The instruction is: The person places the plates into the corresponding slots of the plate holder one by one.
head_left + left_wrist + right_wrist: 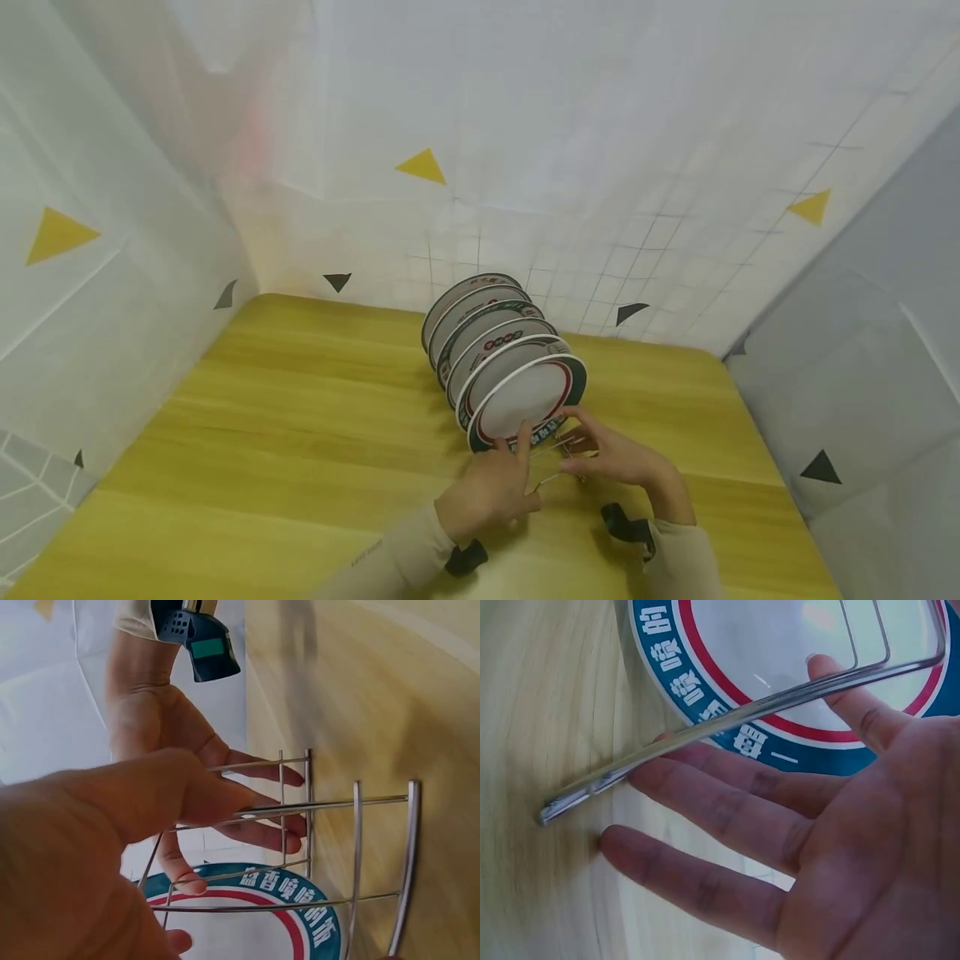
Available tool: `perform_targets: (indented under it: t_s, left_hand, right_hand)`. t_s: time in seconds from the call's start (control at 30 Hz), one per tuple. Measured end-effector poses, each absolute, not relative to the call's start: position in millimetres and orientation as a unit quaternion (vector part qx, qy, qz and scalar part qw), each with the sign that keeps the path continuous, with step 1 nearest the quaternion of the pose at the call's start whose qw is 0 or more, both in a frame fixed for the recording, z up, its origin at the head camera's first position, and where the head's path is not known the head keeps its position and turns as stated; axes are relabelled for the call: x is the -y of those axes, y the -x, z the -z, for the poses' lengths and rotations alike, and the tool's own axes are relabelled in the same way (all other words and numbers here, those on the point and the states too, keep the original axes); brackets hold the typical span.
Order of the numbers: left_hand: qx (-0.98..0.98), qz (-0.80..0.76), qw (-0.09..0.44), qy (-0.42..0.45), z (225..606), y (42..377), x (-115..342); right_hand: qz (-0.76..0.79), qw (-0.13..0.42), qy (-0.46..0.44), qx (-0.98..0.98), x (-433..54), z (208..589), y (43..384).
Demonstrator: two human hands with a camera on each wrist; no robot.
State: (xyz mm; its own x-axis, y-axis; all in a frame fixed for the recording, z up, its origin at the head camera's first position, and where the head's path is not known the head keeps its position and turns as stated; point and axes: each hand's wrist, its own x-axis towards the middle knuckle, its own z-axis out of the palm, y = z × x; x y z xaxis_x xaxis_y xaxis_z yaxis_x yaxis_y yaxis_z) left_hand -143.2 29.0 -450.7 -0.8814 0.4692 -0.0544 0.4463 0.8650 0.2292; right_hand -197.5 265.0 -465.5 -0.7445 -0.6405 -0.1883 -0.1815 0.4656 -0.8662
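Several round plates (pixel 525 400) with printed rims stand on edge in a leaning row; the front one has a green rim with white characters and a red ring. Before it is a thin metal wire rack (pixel 413 862). My left hand (pixel 487 492) grips the rack's near end, thumb along a wire and a finger extended toward the front plate. My right hand (pixel 626 458) is at the right side of the rack. In the right wrist view its fingers (pixel 727 810) are nearly straight, touching the wires (pixel 750 714) from below, one fingertip over the plate's face.
Everything stands on a yellow wood-grain table (pixel 300 433). White sheeting (pixel 525 100) with yellow and black triangles hangs behind the table and on both sides. A dark device (pixel 626 527) is strapped at the right wrist, another (pixel 467 558) at the left.
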Motion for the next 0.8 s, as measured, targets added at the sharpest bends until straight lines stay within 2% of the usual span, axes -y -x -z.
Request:
perform_targets:
  t_s: [0.6, 0.8]
  left_hand:
    - [-0.959, -0.115, 0.096, -0.242, 438, 145, -19]
    - [-0.955, -0.126, 0.125, -0.238, 435, 145, -15]
  right_hand:
    - [0.442, 0.270, 0.262, -0.814, -254, 457, 193]
    - [0.438, 0.286, 0.267, -0.810, -253, 456, 192]
